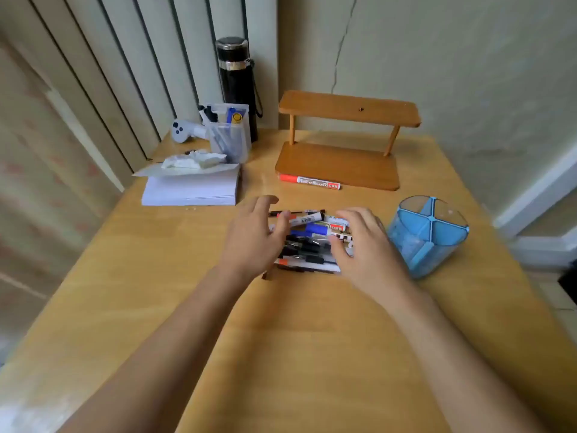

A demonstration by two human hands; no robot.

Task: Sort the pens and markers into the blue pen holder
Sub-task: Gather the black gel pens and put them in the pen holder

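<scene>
A heap of pens and markers [309, 242] lies in the middle of the wooden table [281, 339]: black pens, a blue marker, white markers with black and red caps. My left hand [253, 239] rests on the heap's left side, fingers spread. My right hand [365, 245] covers its right side, fingers apart over the markers. Neither hand is closed around a pen. The round blue pen holder [427, 235], split into several compartments, stands just right of my right hand and looks empty. One red-capped whiteboard marker [309, 181] lies apart, farther back.
A small wooden two-level shelf [343, 145] stands behind the lone marker. At the back left are a stack of white paper [190, 190] with crumpled tissue, a clear box of stationery [229, 132], a black flask [237, 85] and a white controller [182, 130].
</scene>
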